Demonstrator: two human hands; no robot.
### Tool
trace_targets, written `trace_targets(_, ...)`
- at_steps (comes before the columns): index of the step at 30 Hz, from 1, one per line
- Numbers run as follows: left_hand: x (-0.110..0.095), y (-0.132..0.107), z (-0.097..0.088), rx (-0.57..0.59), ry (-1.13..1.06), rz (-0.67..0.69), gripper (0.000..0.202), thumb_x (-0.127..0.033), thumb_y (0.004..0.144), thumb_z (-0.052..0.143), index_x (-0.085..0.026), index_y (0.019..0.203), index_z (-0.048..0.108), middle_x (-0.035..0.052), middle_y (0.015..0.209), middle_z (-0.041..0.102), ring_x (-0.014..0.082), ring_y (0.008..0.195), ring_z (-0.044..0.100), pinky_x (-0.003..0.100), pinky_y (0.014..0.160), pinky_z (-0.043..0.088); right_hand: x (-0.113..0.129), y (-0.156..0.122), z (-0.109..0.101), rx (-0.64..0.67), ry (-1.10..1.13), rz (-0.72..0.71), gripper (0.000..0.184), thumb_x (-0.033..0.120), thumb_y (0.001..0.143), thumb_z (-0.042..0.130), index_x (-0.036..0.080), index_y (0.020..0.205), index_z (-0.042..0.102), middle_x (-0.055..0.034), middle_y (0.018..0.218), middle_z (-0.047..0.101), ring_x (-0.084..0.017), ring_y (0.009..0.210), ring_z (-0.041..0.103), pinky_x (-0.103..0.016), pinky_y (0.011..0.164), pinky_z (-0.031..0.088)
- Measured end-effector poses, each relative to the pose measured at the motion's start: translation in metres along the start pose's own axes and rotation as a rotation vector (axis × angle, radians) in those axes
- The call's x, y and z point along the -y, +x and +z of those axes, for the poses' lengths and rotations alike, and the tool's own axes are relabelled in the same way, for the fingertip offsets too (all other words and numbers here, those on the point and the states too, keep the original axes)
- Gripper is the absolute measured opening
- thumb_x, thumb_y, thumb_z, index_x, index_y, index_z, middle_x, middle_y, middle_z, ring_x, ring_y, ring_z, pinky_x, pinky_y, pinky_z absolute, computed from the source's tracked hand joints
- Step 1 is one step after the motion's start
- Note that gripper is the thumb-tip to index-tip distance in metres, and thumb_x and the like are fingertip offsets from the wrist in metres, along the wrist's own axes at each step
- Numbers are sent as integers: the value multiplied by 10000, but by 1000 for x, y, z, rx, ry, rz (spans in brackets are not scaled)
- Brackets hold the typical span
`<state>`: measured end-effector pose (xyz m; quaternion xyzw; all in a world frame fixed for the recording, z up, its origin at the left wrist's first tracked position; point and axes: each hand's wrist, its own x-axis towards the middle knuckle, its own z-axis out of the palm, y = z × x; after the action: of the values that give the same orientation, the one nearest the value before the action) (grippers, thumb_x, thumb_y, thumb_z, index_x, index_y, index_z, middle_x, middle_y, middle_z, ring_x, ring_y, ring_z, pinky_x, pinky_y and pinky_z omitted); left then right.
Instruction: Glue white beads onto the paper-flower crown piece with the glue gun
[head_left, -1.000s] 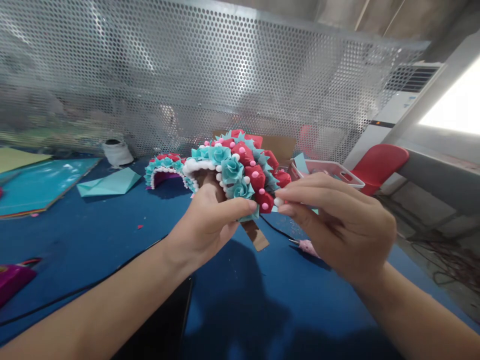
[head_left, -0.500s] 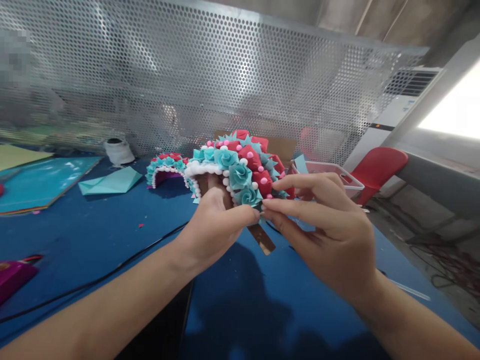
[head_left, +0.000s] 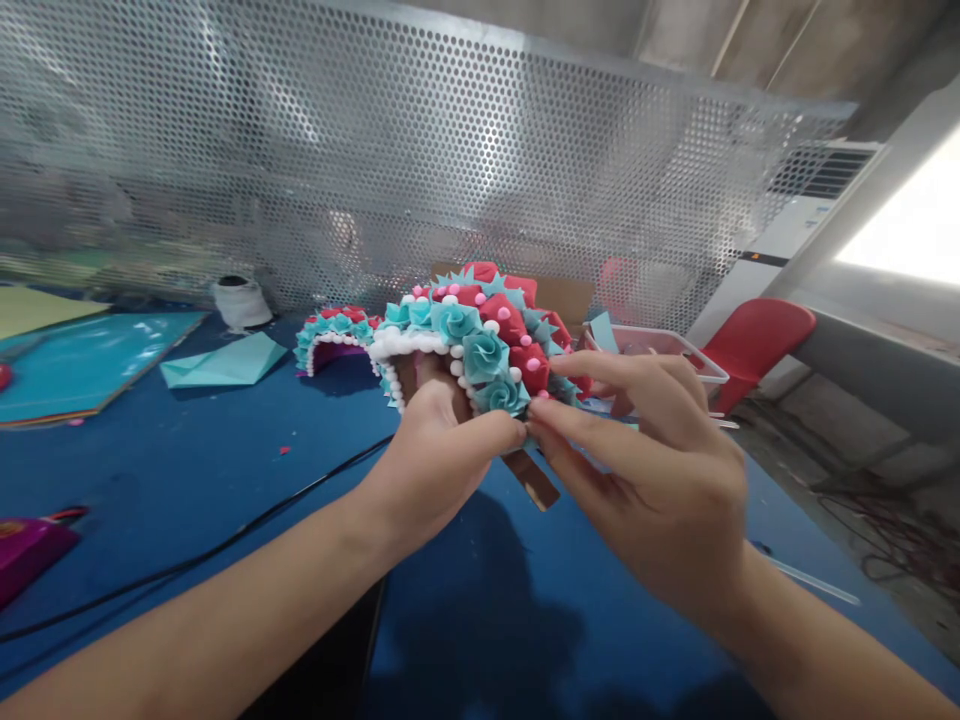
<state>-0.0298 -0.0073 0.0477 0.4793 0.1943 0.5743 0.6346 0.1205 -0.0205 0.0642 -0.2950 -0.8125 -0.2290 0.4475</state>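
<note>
1. Paper-flower headpiece, crowded with teal and red paper roses and trimmed in white and pink beads, is being held up above the blue table, in front of a perforated metal screen.
2. Left hand is gripping the piece from beneath, its thumb pressing against the lowest teal rose.
3. Right hand is pinching the lower right edge of the flowers between thumb and forefinger, its fingertips meeting the left thumb.
4. Brown cardboard strip is jutting down from the piece between both hands.
5. Second headpiece is lying on the table behind, with folded teal paper further left.
6. Black cable is running across the table beside the left forearm, while a pink tray and red chair are standing off to the right.
</note>
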Motion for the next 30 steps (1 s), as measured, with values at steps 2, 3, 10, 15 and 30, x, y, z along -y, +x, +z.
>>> trace_targets(2,-1,0,1,-3,-15,17,288,11,654,583,-171,872,627,18,973,689,204,907,664,285,694,556,-2,-2,1,-18,-30,-65,185,93,750,708,208,894,731,-90,1056,694,-223,901,583,-392,757,530)
trace_targets(3,-1,0,1,-7,-22,26,291,14,652,583,-170,872,626,19,971,688,206,926,659,286,710,553,-2,-3,1,-26,-41,-89,194,86,748,709,208,898,728,-86,1055,694,-222,919,580,-387,770,528)
trace_targets(10,-2,-3,4,13,-9,-51,311,-20,645,592,-172,914,625,46,1006,680,235,881,664,297,599,564,-1,-1,-2,26,42,17,159,121,788,677,236,889,720,-70,1061,669,-190,862,610,-383,726,556)
trace_targets(15,-2,-4,5,8,13,-43,318,-25,649,588,-175,926,627,49,988,685,239,862,665,293,564,564,0,2,-4,36,78,77,106,135,788,679,221,842,711,-79,1040,654,-193,880,630,-362,697,572)
trace_targets(30,-4,-6,7,11,15,-30,259,-24,662,593,-174,869,639,44,969,690,253,926,656,299,594,574,-4,-1,-7,34,47,-19,195,122,773,686,253,915,708,-64,1113,633,-215,952,614,-395,787,558)
